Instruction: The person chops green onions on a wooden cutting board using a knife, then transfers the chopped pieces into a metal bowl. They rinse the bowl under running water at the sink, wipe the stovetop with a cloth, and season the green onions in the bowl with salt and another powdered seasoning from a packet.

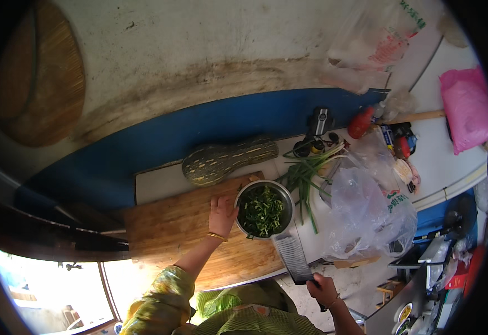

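Observation:
My right hand grips the black handle of a cleaver, whose broad ridged blade points up and left towards the rim of a round metal bowl. Inside that bowl lie chopped green vegetables. At the bowl's left side is my left hand, above a wooden cutting board; its thumb side is against or close to the rim, and I cannot tell how firmly it touches. The bowl stands over the board's right end. Small green scraps dot the wood.
Behind the board lies a long striped squash. Green onions spread right of the bowl, beside clear plastic bags. A red bottle and small jars stand farther back. A pink bag is at far right.

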`<state>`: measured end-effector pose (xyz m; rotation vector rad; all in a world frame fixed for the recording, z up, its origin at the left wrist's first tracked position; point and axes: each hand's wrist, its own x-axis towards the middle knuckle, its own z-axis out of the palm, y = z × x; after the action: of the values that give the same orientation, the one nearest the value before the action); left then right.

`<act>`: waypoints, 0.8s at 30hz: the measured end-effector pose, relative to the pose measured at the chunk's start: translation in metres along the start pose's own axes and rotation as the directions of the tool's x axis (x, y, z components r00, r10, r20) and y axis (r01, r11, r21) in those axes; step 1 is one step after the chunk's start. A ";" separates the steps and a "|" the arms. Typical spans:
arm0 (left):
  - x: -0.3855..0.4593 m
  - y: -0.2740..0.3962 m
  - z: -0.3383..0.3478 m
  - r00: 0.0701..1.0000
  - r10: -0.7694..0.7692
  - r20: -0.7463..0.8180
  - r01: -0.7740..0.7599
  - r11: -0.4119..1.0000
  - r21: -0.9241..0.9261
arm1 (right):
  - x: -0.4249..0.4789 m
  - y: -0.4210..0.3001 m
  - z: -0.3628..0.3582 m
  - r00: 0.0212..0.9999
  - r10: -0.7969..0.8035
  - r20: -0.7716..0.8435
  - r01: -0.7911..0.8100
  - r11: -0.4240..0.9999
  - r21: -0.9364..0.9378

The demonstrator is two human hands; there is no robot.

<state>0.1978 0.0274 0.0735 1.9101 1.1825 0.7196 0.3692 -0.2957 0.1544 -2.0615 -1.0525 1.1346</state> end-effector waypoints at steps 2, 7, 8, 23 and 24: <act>-0.002 -0.010 0.006 0.808 -0.376 0.453 0.521 0.815 -0.254 | 0.015 0.012 -0.004 0.945 -0.318 0.071 0.324 0.890 -0.322; -0.003 -0.019 0.019 0.681 -0.429 0.594 0.698 0.627 -0.346 | 0.058 0.009 -0.003 0.640 -0.677 0.362 0.735 0.404 -0.545; -0.003 -0.017 0.019 0.643 -0.470 0.605 0.750 0.547 -0.371 | 0.068 0.007 -0.001 0.582 -0.688 0.433 0.778 0.317 -0.543; -0.258 -0.013 -0.127 0.500 -0.862 -0.080 0.205 0.208 -0.956 | 0.198 -0.031 0.067 0.693 -0.467 0.550 0.693 0.642 -0.328; -0.277 -0.018 -0.126 0.426 -0.903 -0.049 0.180 0.138 -0.974 | 0.215 -0.045 0.071 0.849 -0.359 0.388 0.463 0.859 -0.219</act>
<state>-0.0229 -0.1804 0.1091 0.0388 1.3971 1.2439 0.3627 -0.0847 0.0611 -1.7478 -1.8472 1.1663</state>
